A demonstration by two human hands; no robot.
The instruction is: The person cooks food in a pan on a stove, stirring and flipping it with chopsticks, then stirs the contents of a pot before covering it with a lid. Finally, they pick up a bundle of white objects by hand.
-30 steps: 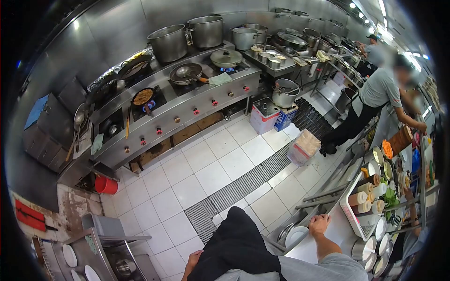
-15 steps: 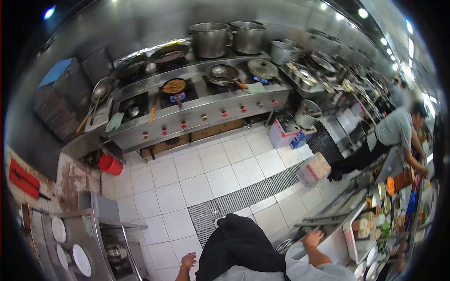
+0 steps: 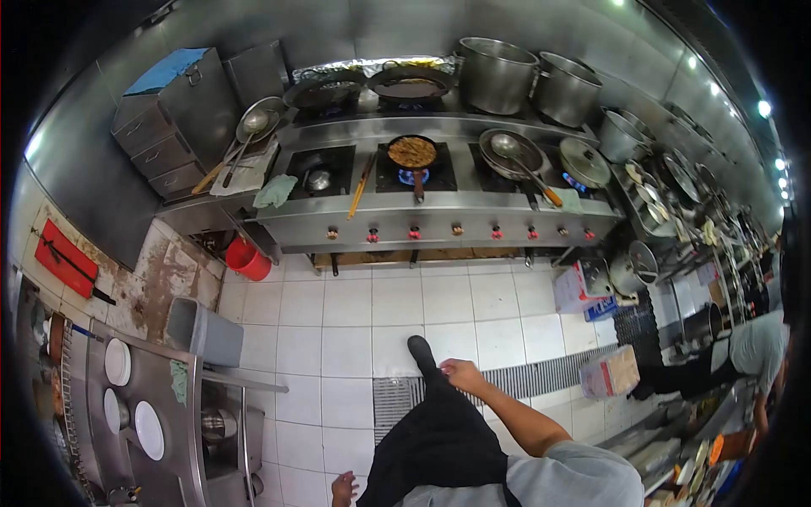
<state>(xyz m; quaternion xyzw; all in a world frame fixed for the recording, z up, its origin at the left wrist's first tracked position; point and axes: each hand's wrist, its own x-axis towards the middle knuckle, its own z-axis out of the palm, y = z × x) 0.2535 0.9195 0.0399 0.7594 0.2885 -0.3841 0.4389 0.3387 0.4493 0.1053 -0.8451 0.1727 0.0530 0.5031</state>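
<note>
My right hand [image 3: 462,374] hangs in front of my body, above the floor drain grate [image 3: 541,380]. Its fingers are curled in, and I see nothing held in them. Low at the bottom edge is my left hand [image 3: 344,488], partly cut off, its fingers loosely apart and holding nothing. Both hands are away from the stove [image 3: 338,221]. On a lit burner there, a frying pan [image 3: 419,189] holds brown food. To its right, a ladle [image 3: 507,146] rests in a wok [image 3: 530,160], beside a lidded pan [image 3: 585,163] over a flame.
Large stockpots [image 3: 498,76] stand behind the burners. A red bucket [image 3: 247,258] and a grey bin [image 3: 203,329] are on the left, near a steel table [image 3: 169,363] with white plates. A box [image 3: 610,372] sits on the floor at right, near a co-worker [image 3: 756,346] leaning over a counter.
My view has turned right-to-left and stepped toward the stove. My right hand has left the right-hand counter and swung forward. One foot now shows ahead.
</note>
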